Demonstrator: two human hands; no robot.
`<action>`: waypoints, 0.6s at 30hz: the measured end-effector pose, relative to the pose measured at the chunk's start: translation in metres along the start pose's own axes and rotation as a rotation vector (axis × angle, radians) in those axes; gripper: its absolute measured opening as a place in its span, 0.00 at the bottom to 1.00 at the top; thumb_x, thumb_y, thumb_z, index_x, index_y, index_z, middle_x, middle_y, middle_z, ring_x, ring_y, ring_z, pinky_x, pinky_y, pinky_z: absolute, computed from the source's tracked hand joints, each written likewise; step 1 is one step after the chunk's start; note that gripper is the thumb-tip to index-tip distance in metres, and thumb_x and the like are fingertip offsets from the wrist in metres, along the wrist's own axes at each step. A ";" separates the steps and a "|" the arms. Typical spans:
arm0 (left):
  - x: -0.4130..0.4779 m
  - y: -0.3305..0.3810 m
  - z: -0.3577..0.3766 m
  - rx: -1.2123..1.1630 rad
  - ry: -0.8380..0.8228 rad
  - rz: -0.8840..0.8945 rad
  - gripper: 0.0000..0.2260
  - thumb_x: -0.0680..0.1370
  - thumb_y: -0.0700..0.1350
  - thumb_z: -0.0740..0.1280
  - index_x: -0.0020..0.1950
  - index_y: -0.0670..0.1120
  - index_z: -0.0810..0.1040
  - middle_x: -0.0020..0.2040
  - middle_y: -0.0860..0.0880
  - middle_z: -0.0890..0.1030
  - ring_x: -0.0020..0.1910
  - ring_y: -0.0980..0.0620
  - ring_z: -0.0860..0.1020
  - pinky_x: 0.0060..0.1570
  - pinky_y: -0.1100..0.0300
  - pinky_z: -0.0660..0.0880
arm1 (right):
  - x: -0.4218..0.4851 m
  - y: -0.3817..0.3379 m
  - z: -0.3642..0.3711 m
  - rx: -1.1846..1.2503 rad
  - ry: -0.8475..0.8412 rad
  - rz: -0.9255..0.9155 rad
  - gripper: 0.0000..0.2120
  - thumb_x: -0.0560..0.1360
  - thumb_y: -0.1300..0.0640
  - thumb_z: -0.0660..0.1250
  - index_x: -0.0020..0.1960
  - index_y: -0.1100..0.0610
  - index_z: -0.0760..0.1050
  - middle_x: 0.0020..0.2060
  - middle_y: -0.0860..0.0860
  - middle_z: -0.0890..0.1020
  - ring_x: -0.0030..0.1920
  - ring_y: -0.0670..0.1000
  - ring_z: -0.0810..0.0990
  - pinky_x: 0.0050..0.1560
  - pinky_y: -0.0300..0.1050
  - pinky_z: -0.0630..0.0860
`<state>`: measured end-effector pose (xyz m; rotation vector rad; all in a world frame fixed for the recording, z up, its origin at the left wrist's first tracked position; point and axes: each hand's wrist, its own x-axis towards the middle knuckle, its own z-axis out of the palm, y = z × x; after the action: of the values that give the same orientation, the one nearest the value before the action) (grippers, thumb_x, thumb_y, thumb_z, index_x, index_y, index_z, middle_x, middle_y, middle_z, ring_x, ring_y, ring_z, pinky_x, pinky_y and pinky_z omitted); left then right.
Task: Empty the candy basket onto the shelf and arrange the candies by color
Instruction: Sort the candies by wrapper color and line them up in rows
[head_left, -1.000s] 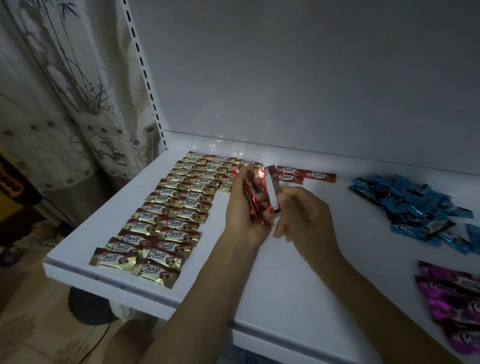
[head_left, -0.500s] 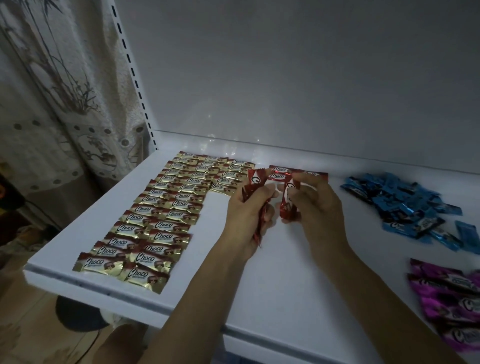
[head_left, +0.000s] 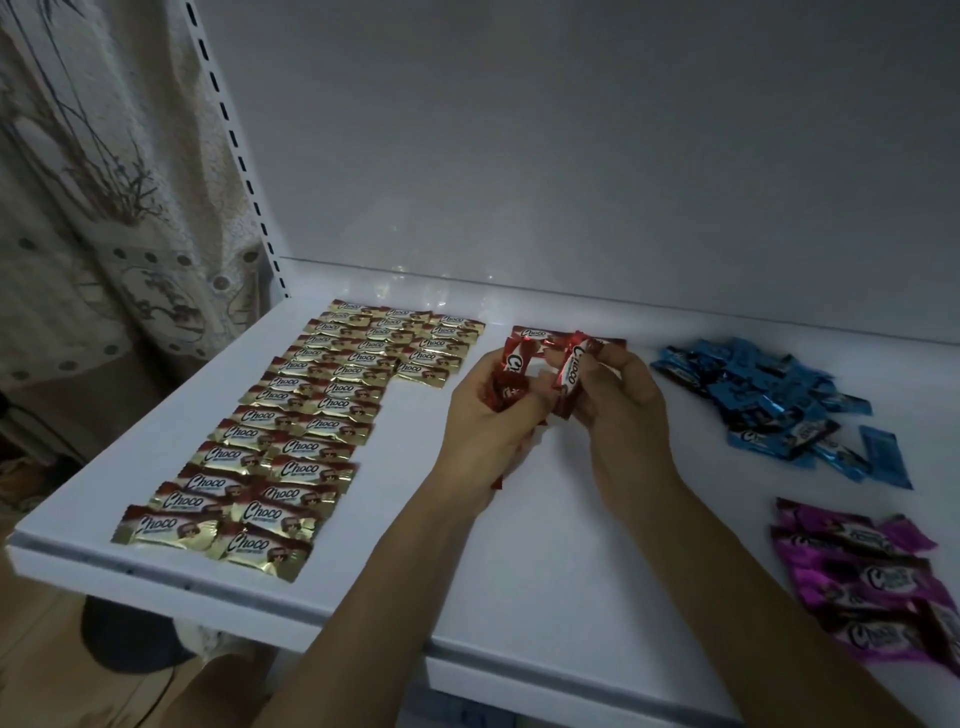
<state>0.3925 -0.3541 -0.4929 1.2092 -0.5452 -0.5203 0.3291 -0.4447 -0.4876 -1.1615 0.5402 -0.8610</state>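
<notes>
Left hand: your left hand (head_left: 483, 415) is curled round a red bunch (head_left: 506, 389) of candies. Wrapper ends stick up past your fingers, and one red tip pokes out below your palm.
Right hand: your right hand (head_left: 623, 410) pinches a single red candy (head_left: 571, 371) between thumb and fingertips. It is tilted nearly upright with its white label turned toward you.
Hands together: you have them close together over the middle of the shelf (head_left: 519, 571), fingertips almost meeting. I cannot tell whether they touch the surface.
Back row: red candies on the shelf (head_left: 530, 332) lie flat near the rear edge, just behind your fingers and partly hidden by them.
Gold candies: the gold candies (head_left: 291, 431) are in tidy columns on the left part, labels up. Two long columns run from the front edge to the back, with a shorter third column beside them at the rear.
Blue candies: the blue candies (head_left: 769, 400) sit in a loose pile to the right of your right hand, with one lying a little apart at the pile's front right.
Purple candies: the purple candies (head_left: 862, 577) are heaped at the front right, cut off by the frame edge.
Left side: a patterned curtain (head_left: 104, 208) hangs beside the slotted post (head_left: 234, 156).
</notes>
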 end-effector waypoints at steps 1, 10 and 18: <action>0.000 -0.001 -0.001 -0.012 0.011 -0.010 0.10 0.77 0.31 0.65 0.48 0.47 0.76 0.28 0.52 0.75 0.23 0.56 0.68 0.24 0.65 0.66 | 0.002 -0.003 -0.002 -0.022 0.003 -0.024 0.09 0.80 0.65 0.59 0.48 0.54 0.75 0.38 0.49 0.83 0.38 0.46 0.81 0.45 0.45 0.78; 0.001 -0.001 -0.003 -0.072 0.083 -0.035 0.08 0.77 0.34 0.65 0.48 0.48 0.75 0.34 0.44 0.69 0.25 0.52 0.64 0.24 0.63 0.62 | 0.025 0.011 -0.046 -1.300 -0.243 -0.392 0.11 0.79 0.60 0.60 0.54 0.50 0.79 0.49 0.48 0.82 0.51 0.53 0.76 0.57 0.55 0.71; 0.001 -0.001 -0.005 -0.076 0.065 -0.043 0.08 0.78 0.35 0.65 0.46 0.49 0.75 0.34 0.43 0.68 0.26 0.52 0.64 0.25 0.61 0.62 | 0.016 0.001 -0.043 -1.325 -0.148 -0.484 0.08 0.77 0.62 0.60 0.51 0.52 0.76 0.46 0.48 0.79 0.46 0.49 0.75 0.47 0.44 0.72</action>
<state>0.3966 -0.3518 -0.4951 1.1634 -0.4410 -0.5316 0.3061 -0.4823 -0.5015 -2.6218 0.7354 -0.7749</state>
